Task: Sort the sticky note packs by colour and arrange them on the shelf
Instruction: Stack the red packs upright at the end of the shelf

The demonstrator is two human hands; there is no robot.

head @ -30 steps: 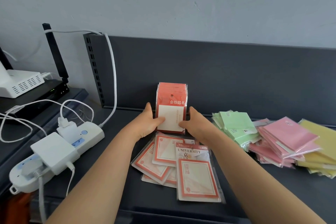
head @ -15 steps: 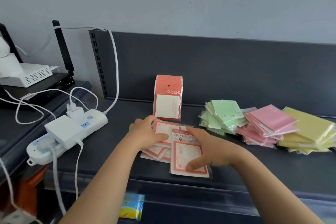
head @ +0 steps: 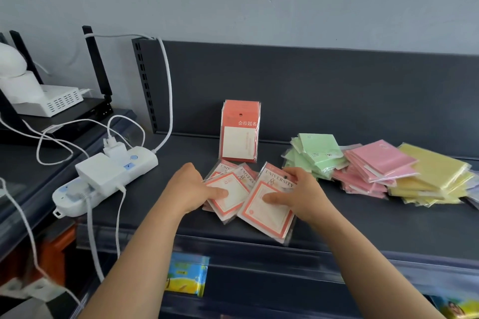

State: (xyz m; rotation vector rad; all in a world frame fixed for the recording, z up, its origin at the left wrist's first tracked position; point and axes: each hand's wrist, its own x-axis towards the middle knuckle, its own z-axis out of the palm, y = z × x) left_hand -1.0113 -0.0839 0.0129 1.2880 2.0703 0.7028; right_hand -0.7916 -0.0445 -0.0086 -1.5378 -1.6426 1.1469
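Both hands came off the upright red stack by the back panel and dropped to the loose red-bordered packs near the shelf front edge. Left hand pinches one fan, thumb on top; right hand pinches another. Suggest squaring the edges into one bundle, then standing it against the stack.

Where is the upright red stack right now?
Head view, centre: the upright red stack stands near the shelf's back panel, just behind the loose red-bordered packs and left of the green pile.
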